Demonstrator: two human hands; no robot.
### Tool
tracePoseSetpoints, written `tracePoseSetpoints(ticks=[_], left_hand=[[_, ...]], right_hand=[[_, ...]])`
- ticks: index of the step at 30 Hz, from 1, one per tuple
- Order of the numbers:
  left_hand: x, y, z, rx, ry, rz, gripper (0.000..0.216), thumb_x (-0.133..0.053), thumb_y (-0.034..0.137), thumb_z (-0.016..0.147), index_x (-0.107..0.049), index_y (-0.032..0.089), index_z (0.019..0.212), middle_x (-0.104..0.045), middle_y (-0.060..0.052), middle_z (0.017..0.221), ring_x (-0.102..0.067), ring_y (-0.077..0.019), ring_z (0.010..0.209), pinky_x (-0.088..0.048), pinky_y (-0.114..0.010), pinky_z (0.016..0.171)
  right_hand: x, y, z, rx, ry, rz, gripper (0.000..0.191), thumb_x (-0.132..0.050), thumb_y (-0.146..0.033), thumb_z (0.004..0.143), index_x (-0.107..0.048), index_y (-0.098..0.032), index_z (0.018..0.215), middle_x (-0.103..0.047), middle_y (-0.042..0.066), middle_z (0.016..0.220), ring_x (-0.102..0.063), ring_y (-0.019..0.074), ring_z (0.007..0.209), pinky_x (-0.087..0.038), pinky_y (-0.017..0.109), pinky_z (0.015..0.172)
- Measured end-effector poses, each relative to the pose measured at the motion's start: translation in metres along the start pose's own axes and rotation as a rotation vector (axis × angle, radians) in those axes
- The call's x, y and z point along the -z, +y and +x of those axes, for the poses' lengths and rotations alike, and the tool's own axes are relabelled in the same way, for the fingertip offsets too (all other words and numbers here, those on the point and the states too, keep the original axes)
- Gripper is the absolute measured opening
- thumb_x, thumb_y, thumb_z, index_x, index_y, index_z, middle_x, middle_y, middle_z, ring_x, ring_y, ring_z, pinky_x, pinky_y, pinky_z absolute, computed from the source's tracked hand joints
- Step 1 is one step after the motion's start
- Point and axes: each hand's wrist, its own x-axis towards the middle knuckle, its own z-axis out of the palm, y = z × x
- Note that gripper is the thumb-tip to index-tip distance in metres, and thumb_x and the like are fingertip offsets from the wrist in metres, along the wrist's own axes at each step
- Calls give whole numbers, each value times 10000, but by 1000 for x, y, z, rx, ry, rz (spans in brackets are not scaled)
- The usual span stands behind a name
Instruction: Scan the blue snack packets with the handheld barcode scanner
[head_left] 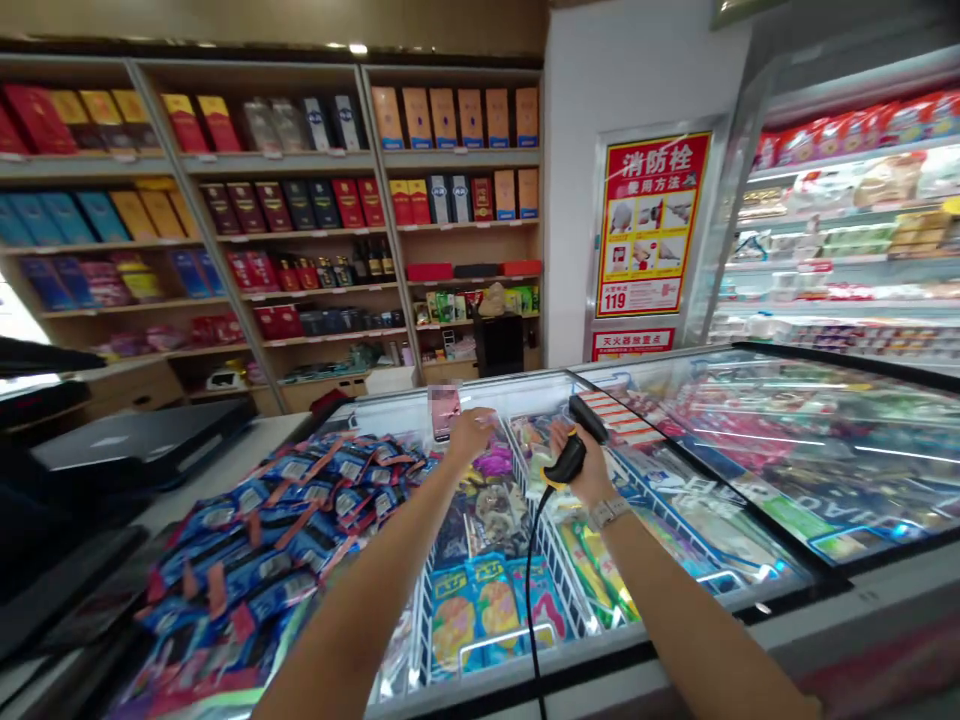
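Scanner (576,445) in my right hand (581,468), gripped tight, cord hanging over the freezer (675,640) | left hand (469,432) pinches a pink packet (444,410) just left of it, above the ice creams (487,610) | step, I judge: scanning the packet | next needs the scanner head aimed squarely at the barcode, packet steady.

Freezer (750,640) across lower frame, packets (255,540) lower left, shelves (300,230) upper left behind, poster (651,225) upper right.
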Motion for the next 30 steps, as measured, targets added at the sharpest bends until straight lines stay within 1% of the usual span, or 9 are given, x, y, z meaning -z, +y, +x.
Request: tracePoseSetpoints(ticks=[2, 4, 6, 8, 11, 17, 23, 26, 30], left_hand=[[38, -19, -14, 44, -32, 175, 276, -590, 220, 837, -719, 184, 1078, -730, -90, 1093, -677, -231, 977, -499, -333, 896], [63, -35, -29, 91, -85, 398, 239, -589, 201, 827, -735, 177, 1014, -729, -107, 1097, -655, -258, 1051, -473, -334, 931], [73, -48, -44, 128, -160, 559, 217, -622, 189, 795, -740, 158, 974, -730, -140, 1075, -649, -290, 1067, -464, -340, 929], [72, -57, -55, 128, -208, 622, 235, -655, 189, 772, -730, 141, 990, -727, -170, 1055, -653, -315, 1058, -463, -351, 917], [62, -63, -60, 97, -164, 593, 254, -705, 173, 731, -717, 153, 984, -731, -177, 1017, -654, -333, 1052, -437, -383, 949], [35, -66, -48, 118, -15, 134, 349, -778, 73, 544, -684, 208, 851, -726, -66, 871, -663, -269, 930, -462, -344, 869], [-18, -51, -56, 246, 467, -444, 191, -638, 244, 768, -580, 196, 943, -646, -45, 951, -622, -196, 933, -475, -319, 833], [-40, -43, -67, 263, 494, -666, 220, -635, 339, 799, -526, 216, 946, -627, -19, 923, -620, -168, 920, -486, -289, 806], [-53, -39, -75, 315, 423, -858, 408, -732, 461, 707, -495, 223, 939, -610, 28, 772, -623, -138, 710, -503, -264, 675]], right_hand=[[-18, 25, -12, -125, -41, -43, 54, -598, -224, 837, -616, -210, 788, -747, 60, 901, -713, 155, 914, -581, 237, 801], [-36, 52, -26, -247, -56, -94, 61, -612, -215, 831, -610, -204, 771, -748, 69, 874, -718, 164, 878, -586, 244, 769], [-49, 77, -40, -348, -51, -151, 76, -640, -226, 820, -607, -199, 757, -744, 73, 836, -719, 173, 835, -587, 252, 738], [-57, 100, -53, -419, -44, -203, 116, -671, -251, 805, -603, -191, 733, -733, 80, 797, -718, 175, 794, -579, 247, 721], [-58, 121, -66, -482, -45, -263, 175, -700, -292, 790, -606, -174, 701, -706, 76, 718, -706, 169, 722, -566, 239, 695], [-47, 122, -69, -473, -57, -237, 197, -737, -300, 757, -621, -166, 672, -677, 44, 646, -675, 149, 647, -564, 248, 697], [-40, 116, -59, -283, 18, -221, 214, -832, -157, 601, -634, -171, 679, -674, -6, 606, -670, 141, 615, -566, 237, 653], [-36, 115, -53, -179, 42, -213, 236, -818, -55, 546, -629, -161, 641, -686, 1, 600, -670, 146, 585, -575, 238, 633], [-33, 112, -46, -88, 164, -262, 252, -793, 2, 516, -616, -157, 600, -656, -15, 527, -627, 136, 487, -561, 232, 542]])
